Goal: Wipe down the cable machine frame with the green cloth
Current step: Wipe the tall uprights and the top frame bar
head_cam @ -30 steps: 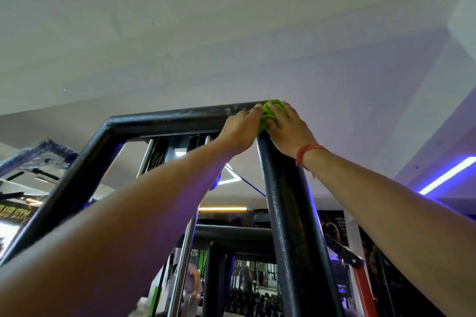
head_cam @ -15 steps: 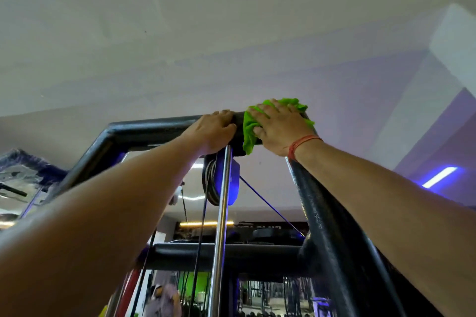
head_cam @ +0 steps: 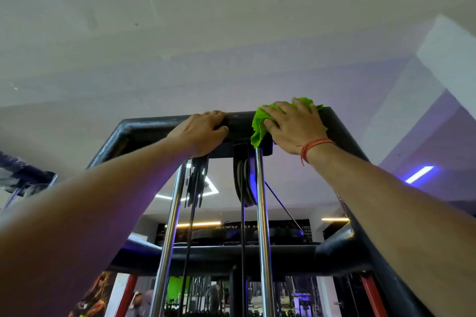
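I look up at the black top bar of the cable machine frame [head_cam: 144, 125], which runs across the middle of the view. My right hand [head_cam: 293, 126] presses the bright green cloth [head_cam: 260, 126] flat against the bar near its right corner; part of the cloth hangs below the bar. My left hand [head_cam: 201, 134] grips the same bar a little to the left, fingers curled over its top edge. A red thread band circles my right wrist.
Two chrome guide rods [head_cam: 262, 226] and black pulleys [head_cam: 244, 177] with cables hang under the bar. A lower black crossbar [head_cam: 231, 255] spans below. The white ceiling is close above. Gym equipment and lights show in the background.
My right hand has slid the cloth to the right along the top bar, toward the right corner. My left hand keeps its grip on the bar. The view has shifted to face the frame squarely.
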`<state>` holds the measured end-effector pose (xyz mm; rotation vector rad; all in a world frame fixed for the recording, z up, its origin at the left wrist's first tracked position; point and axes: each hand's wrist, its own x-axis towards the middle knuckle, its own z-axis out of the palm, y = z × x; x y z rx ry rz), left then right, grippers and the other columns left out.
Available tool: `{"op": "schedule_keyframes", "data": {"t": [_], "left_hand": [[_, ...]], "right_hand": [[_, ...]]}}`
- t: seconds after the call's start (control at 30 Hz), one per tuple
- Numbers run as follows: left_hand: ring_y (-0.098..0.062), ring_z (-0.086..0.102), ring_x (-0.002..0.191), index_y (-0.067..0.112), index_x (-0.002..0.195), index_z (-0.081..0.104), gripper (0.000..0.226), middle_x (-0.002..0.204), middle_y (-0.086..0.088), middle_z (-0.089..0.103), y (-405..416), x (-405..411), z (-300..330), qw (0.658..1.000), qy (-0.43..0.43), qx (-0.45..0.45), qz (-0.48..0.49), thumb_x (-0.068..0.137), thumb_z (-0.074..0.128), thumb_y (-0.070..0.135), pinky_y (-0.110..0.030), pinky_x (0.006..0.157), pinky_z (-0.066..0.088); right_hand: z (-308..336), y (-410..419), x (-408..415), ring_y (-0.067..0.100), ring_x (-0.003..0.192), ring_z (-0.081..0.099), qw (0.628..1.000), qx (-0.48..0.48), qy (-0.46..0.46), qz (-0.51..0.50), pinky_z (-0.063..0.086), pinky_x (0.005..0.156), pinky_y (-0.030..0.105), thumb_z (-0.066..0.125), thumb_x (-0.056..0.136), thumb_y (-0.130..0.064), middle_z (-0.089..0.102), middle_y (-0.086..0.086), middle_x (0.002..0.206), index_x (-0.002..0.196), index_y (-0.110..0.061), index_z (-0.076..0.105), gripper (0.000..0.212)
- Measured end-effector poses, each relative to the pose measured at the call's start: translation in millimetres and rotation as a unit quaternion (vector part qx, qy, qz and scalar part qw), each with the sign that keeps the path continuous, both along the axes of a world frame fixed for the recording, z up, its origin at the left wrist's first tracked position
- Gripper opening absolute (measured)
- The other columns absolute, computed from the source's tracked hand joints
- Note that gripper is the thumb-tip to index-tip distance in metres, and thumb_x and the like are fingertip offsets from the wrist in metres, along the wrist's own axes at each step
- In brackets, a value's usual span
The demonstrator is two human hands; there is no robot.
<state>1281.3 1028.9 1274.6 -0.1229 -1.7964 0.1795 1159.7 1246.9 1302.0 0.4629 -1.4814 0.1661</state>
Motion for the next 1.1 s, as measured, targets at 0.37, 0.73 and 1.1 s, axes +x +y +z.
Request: {"op": "schedule_keyframes", "data": {"t": [0.37, 0.73, 1.1], "left_hand": [[-0.027, 0.052, 0.122, 0.021, 0.146, 0.044, 0.052, 0.137, -0.006, 0.056, -45.5, 16.5, -5.0, 1.000, -0.008, -0.015, -0.005, 0.095, 0.050, 0.028, -0.035, 0.094, 0.040], [-0.027, 0.053, 0.108, 0.023, 0.145, 0.044, 0.047, 0.133, -0.007, 0.058, -74.4, 21.7, -2.7, 1.000, 0.002, 0.000, 0.027, 0.099, 0.045, 0.033, -0.037, 0.087, 0.040], [-0.037, 0.055, 0.117, 0.023, 0.137, 0.051, 0.054, 0.134, -0.008, 0.062, -97.6, 33.6, -13.5, 0.994, 0.037, 0.039, 0.094, 0.088, 0.040, 0.043, -0.039, 0.093, 0.044]], "right_hand": [[-7.9, -52.2, 8.7, 0.032, 0.135, 0.042, 0.997, -0.059, 0.036, 0.024, 0.024, 0.116, 0.055, 0.020, 0.097, -0.060, 0.053, -0.009, 0.145, 0.142, -0.043, 0.049, 0.056], [-13.8, -101.5, 12.4, 0.033, 0.129, 0.047, 0.991, -0.079, 0.094, 0.049, 0.029, 0.112, 0.060, 0.033, 0.100, -0.054, 0.060, -0.007, 0.135, 0.135, -0.041, 0.057, 0.045], [-1.4, -152.9, 23.3, 0.033, 0.123, 0.051, 0.990, 0.004, 0.122, 0.074, 0.030, 0.113, 0.056, 0.035, 0.100, -0.049, 0.061, -0.002, 0.135, 0.137, -0.035, 0.058, 0.046]]}}
